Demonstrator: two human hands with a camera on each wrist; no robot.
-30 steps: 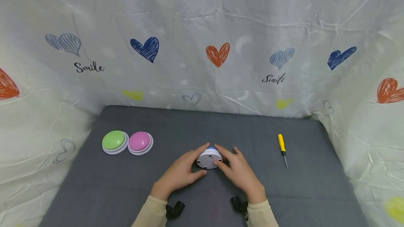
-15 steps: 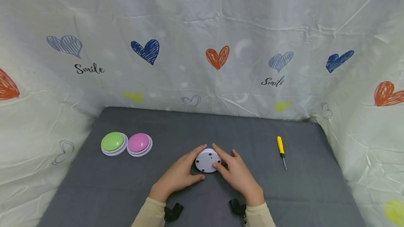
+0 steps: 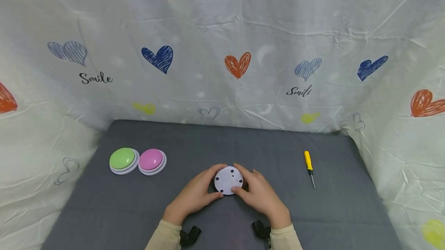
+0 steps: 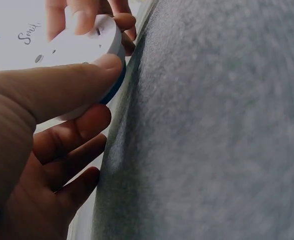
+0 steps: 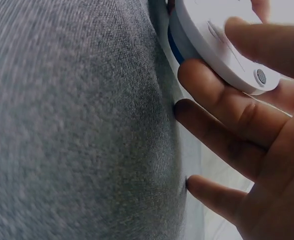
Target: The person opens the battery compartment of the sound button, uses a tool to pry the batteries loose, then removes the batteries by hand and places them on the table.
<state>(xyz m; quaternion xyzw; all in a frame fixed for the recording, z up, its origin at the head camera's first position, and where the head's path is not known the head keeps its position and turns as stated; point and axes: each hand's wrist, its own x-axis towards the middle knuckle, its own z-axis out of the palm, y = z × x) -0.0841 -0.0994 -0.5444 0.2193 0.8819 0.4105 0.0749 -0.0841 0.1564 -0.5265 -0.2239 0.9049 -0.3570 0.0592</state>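
Note:
A round push button (image 3: 227, 180) is turned over between both hands in the head view, its white base facing up with small holes and dark feet. My left hand (image 3: 196, 194) grips its left side, the thumb on the base's near edge and fingers around the rim. On the other side my right hand (image 3: 262, 193) pinches it, thumb resting on the base. In the left wrist view a blue dome (image 4: 114, 87) shows under the white base. The right wrist view has a seam and a dark textured foot (image 5: 260, 76) on the base.
A green-topped button (image 3: 122, 159) and a pink-topped button (image 3: 151, 160) sit side by side at the left of the grey-covered table (image 3: 215, 142). To the right lies a yellow-handled screwdriver (image 3: 308, 162). A white curtain (image 3: 198, 84) with printed hearts stands behind.
The button has tilted so its base faces up toward the head camera more fully. The left thumb has come onto its edge. The other objects stay where they were.

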